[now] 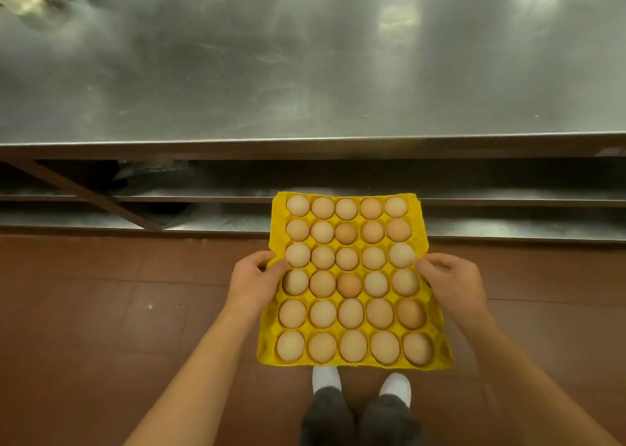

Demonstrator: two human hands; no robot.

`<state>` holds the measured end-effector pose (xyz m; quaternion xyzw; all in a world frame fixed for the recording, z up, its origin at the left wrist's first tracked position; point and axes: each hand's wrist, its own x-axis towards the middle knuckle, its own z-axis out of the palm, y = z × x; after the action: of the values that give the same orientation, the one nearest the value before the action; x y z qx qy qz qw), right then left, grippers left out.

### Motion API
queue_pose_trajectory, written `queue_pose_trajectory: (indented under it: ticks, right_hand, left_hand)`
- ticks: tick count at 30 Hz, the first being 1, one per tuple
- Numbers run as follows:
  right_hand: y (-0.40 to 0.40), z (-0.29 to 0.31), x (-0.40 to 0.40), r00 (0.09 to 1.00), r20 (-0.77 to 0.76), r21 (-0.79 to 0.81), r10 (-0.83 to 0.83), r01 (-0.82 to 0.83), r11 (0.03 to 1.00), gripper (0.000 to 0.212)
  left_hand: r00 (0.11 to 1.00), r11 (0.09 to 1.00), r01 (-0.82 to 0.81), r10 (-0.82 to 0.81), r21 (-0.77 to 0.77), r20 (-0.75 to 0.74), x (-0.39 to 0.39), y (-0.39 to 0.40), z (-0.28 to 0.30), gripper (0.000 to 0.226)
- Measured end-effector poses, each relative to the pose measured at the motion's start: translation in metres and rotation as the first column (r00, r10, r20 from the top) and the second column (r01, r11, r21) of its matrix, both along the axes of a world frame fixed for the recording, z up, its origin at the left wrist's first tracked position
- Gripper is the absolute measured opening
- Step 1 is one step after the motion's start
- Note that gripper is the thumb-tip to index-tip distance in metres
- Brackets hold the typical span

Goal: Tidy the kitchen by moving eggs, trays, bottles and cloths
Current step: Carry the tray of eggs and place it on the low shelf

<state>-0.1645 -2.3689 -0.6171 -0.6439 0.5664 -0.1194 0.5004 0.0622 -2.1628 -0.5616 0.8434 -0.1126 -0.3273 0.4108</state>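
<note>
The left hand [252, 281] grips the nine o'clock edge of a yellow egg tray [352, 367], thumb curled over the rim and fingers tucked beneath. The right hand [452, 281] grips the three o'clock edge the same way, thumb on top beside the outer column. Both bare forearms run down to the picture's bottom corners. The tray is held level in the air above a brown tiled floor [101, 310], and every cup holds a tan egg [349, 285], six rows of five. At six o'clock below the tray are two white shoes [394, 386] and dark trouser legs. At twelve o'clock lies a wide steel surface [305, 73], scratched and shiny, with lower steel shelves [508, 195] under its near edge.
</note>
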Motion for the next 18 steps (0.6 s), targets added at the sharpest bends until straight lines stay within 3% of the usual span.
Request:
queue_pose_trajectory:
  ticks: [14, 18]
  right_hand:
    - [-0.054, -0.193, 0.025, 0.999, 0.044, -0.010, -0.024, 0.024, 1.000, 0.013]
    - [-0.071, -0.257, 0.024, 0.998, 0.052, 0.021, -0.038, 0.037, 0.999, 0.020]
  left_hand:
    - [0.988, 0.995, 0.096, -0.095, 0.002, 0.124, 0.034, -0.051, -0.211, 0.009]
    - [0.984, 0.992, 0.125, -0.123, -0.014, 0.132, 0.034, -0.068, -0.268, 0.007]
